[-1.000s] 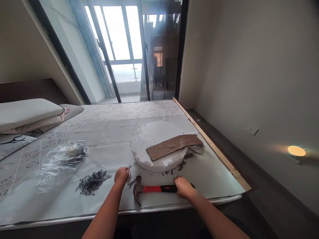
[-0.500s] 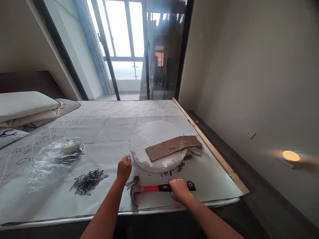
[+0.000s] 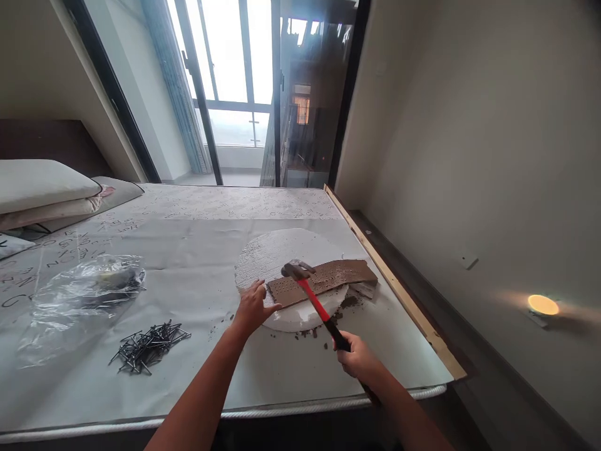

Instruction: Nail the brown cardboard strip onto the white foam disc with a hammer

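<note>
A round white foam disc (image 3: 263, 254) lies on the sheet-covered surface, with a brown perforated strip (image 3: 328, 279) across its near side. My right hand (image 3: 357, 358) is closed round the black end of a red-and-black hammer (image 3: 315, 302); the hammer's head hovers over the strip's left part. My left hand (image 3: 253, 307) rests at the disc's near left edge, thumb and fingertips pinched at the strip's left end. I cannot make out what it pinches.
A pile of dark nails (image 3: 145, 344) lies to the left, beyond it a crumpled clear plastic bag (image 3: 79, 294). Brown crumbs (image 3: 345, 304) scatter near the disc. A wooden strip (image 3: 394, 282) borders the right edge. Pillows (image 3: 42, 188) sit far left.
My right hand picked the hammer up from the sheet and swung its head over the strip. My left hand moved from beside the hammer up to the strip's left end.
</note>
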A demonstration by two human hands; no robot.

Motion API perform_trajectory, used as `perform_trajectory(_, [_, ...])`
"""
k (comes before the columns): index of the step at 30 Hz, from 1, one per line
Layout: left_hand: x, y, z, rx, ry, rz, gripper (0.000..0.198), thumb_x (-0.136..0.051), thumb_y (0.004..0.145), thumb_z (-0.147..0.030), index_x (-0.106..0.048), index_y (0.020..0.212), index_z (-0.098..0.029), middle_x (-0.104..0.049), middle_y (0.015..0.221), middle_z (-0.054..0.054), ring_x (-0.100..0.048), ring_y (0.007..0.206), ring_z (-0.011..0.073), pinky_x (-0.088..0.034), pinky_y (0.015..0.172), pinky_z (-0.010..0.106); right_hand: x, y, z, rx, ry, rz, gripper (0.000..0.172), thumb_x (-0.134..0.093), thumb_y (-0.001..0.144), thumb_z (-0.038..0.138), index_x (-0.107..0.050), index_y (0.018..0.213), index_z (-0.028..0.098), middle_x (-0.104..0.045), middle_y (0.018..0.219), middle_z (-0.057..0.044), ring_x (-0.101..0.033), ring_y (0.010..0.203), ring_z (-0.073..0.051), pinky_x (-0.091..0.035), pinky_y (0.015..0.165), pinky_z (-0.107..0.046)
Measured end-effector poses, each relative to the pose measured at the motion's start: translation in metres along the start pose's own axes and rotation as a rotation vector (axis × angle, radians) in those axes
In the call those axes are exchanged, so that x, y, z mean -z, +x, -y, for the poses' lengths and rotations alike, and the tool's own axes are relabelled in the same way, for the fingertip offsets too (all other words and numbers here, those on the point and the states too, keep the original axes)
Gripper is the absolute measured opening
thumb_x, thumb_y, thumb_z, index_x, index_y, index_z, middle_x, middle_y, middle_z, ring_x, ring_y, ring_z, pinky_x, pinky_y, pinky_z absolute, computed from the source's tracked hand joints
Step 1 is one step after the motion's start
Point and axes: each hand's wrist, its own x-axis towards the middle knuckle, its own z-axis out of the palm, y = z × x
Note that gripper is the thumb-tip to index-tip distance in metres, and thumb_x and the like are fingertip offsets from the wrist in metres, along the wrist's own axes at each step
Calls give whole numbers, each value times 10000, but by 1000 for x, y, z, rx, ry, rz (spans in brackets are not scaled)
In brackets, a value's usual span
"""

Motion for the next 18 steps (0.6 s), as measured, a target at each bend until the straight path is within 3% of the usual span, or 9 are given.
perform_trajectory(3, [-18,9,-7,14,54,122,416,-758,555,-444,-519,777,-185,-436,1352,190,-353,1282,357,-312,1023,483,-1,5,3,-125,279,11,222,-411,512,244,-361,728,232,-288,430,134,-218,320,-49,-166,353,-207])
perform_trajectory(6, [-26,15,-8,43,73,203,431,-763,548,-417,-550,842,-187,-398,1388,181,-339,1290,354,-298,1030,478,6,9,4,-133,364,-40,245,-406,488,238,-345,725,236,-307,410,145,-213,313,-43,-156,336,-198])
perform_trajectory(13, [-14,25,-7,30,60,209,340,-742,544,-377,-526,735,-197,-480,1318,131,-412,1224,329,-329,993,435,15,9,6,-134,359,-48,222,-416,519,214,-363,734,228,-304,408,147,-228,314,-38,-181,336,-196])
perform_trajectory(18, [-9,27,2,38,45,262,340,-718,559,-387,-505,748,-201,-447,1352,141,-386,1242,321,-324,990,419,10,2,13,-162,350,-10,204,-409,520,194,-367,717,227,-283,405,143,-216,314,-37,-148,346,-199])
